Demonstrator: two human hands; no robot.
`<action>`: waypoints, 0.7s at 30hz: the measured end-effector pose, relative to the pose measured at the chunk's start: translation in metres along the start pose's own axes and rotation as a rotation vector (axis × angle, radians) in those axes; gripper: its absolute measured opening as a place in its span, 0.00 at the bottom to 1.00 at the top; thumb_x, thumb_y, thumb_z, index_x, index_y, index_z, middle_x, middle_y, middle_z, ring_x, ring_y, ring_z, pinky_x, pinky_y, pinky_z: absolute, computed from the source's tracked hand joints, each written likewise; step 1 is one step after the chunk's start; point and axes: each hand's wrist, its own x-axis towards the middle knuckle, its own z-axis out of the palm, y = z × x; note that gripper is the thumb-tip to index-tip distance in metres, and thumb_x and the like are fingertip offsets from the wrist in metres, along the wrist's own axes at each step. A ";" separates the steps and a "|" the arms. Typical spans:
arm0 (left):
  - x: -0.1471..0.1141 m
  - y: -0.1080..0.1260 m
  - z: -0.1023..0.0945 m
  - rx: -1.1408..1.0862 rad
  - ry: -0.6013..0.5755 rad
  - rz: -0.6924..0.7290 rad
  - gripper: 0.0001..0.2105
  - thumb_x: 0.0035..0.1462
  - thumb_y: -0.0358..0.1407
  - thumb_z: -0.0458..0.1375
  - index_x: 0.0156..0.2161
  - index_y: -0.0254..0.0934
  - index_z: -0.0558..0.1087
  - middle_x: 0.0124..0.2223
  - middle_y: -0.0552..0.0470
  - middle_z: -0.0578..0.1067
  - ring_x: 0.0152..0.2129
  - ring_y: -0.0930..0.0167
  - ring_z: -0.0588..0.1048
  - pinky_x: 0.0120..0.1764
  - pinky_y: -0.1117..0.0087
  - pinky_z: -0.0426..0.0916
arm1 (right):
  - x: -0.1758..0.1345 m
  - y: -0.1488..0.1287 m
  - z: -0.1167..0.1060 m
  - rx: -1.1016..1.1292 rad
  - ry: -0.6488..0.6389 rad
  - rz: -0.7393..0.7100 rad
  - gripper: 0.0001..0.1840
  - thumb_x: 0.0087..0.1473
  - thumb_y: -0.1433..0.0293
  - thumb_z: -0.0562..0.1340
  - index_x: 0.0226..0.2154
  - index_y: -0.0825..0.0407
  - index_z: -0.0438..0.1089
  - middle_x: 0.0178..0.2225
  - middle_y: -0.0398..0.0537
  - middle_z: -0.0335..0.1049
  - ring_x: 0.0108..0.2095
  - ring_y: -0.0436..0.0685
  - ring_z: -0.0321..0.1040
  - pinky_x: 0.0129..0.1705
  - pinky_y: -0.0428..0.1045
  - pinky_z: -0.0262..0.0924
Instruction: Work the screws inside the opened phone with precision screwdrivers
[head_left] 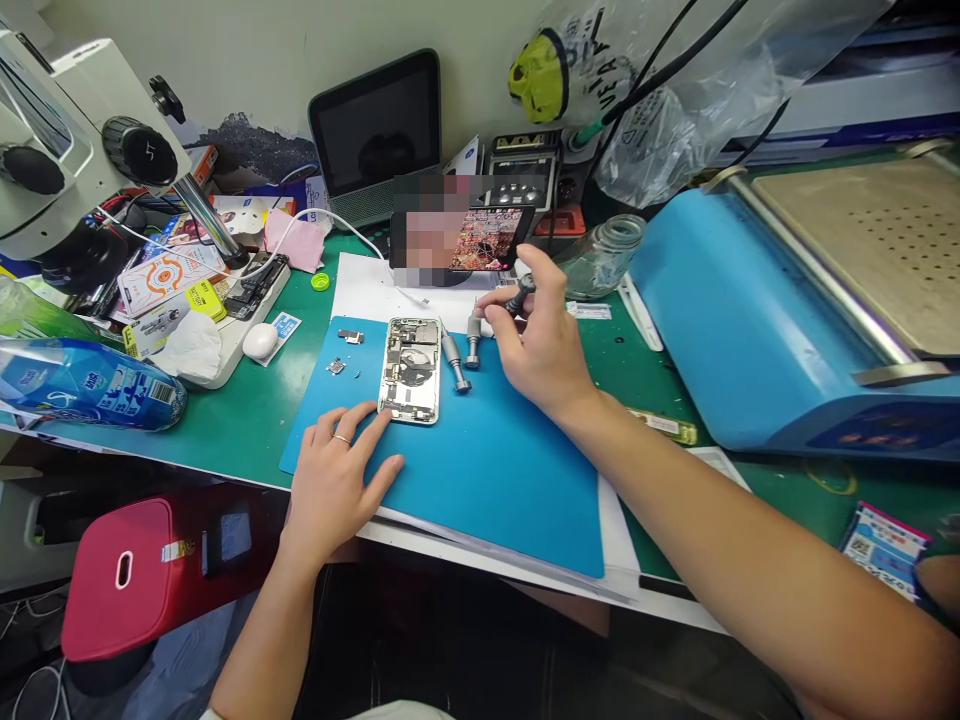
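Left hand, nearest, with fingers loosely extended, the index fingertip at the lower-left corner of an opened phone, which lies on a blue mat. Right hand, raised, pinching a dark screwdriver. Two grey screwdrivers rest just right of the phone; beyond stand a lit screen and, farthest, a dark display.

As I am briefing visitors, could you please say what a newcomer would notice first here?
Probably the large blue machine at the right, then the blue mat in the centre. On the mat lies an opened phone, the left hand at its lower-left corner; the right hand holds a dark tool further right.
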 end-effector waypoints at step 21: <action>-0.001 0.000 0.001 0.010 0.017 0.010 0.23 0.74 0.46 0.52 0.68 0.41 0.67 0.67 0.46 0.71 0.58 0.54 0.68 0.53 0.55 0.65 | 0.001 0.019 0.006 0.128 0.230 -0.149 0.29 0.69 0.61 0.58 0.67 0.44 0.50 0.44 0.51 0.77 0.40 0.59 0.79 0.38 0.55 0.77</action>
